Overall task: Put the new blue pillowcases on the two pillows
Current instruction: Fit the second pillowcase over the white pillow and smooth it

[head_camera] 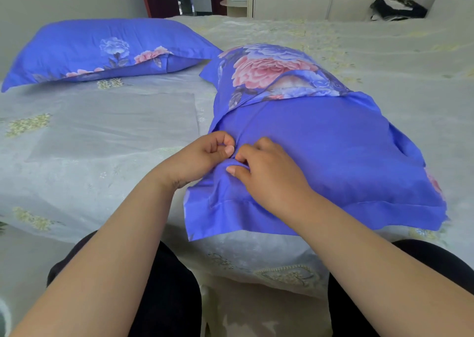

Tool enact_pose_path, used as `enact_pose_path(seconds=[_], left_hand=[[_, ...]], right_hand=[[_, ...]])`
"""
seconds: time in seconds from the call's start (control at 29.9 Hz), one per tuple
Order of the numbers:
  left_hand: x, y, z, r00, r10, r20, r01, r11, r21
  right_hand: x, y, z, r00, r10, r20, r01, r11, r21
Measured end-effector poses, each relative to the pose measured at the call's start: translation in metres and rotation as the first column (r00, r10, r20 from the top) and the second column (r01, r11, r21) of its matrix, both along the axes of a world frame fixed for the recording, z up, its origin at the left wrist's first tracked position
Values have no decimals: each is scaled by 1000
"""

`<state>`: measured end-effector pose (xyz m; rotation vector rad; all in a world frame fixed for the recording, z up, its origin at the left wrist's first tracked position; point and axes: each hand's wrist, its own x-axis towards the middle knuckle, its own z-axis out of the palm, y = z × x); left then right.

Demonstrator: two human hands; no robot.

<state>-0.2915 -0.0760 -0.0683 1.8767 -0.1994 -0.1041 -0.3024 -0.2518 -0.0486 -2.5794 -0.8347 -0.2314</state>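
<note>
Pillow (320,151) lies near the bed's (102,136) near edge, long axis running away from me. My left hand (202,157) and right hand (266,175) pinch its blue case at the near-left side, almost touching; the other pillow (102,46) sits cased, far left.

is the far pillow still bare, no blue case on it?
No. The far pillow already wears a blue flowered case, while both hands, left hand and right hand, pinch the near pillowcase.
</note>
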Motion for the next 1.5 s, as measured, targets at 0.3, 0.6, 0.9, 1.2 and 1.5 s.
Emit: enact_pose_path(seconds=[0.3,0.6,0.9,1.2,1.5], left_hand=[[-34,-46,-10,658,243,712,-660,641,392],[-67,-58,-22,721,10,692,-590,533,607],[-80,-54,-58,814,-101,572,-528,281,801],[-70,-65,-65,823,0,568,-533,343,773],[-77,-47,-51,840,-30,541,-507,312,804]], right_hand=[[38,-4,-8,923,-54,-380,150,962,227],[34,-4,-11,878,53,-476,136,925,354],[27,3,-12,995,-66,77,74,992,-100],[34,13,-9,991,-32,133,63,970,-235],[52,30,-6,960,-7,282,112,927,-357]])
